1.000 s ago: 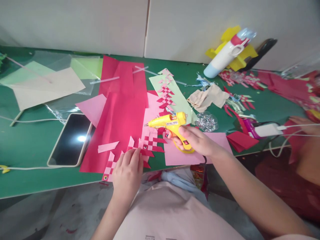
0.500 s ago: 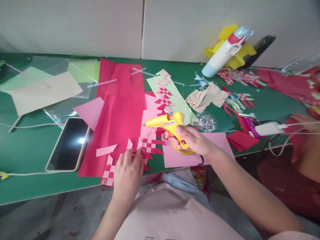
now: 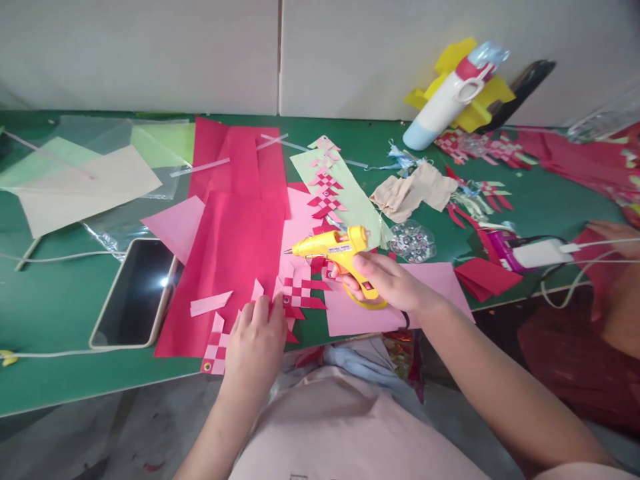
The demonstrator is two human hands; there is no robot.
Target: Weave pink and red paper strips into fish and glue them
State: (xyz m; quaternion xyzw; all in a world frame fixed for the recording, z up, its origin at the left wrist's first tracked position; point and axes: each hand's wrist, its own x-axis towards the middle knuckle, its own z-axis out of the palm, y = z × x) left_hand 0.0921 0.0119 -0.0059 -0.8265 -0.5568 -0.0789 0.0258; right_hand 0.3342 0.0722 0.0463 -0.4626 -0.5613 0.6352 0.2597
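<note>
My right hand is closed round the handle of a yellow glue gun, whose nozzle points left above woven paper. My left hand rests on a pink and red woven paper fish at the table's front edge, its fingers bent and close together; what lies under the fingertips is hidden. Another woven piece lies just right of my left fingers, below the gun. A loose pink strip lies on the red paper. More woven fish lie on a pale green sheet.
A phone lies at the left. Toward the back right are a white bottle and beige cloth. Farther right are a small dish of googly eyes, a white plug with cables, and another person's arm.
The view has shifted slightly. Both hands keep nearly the same pose, with the glue gun still held in my right hand.
</note>
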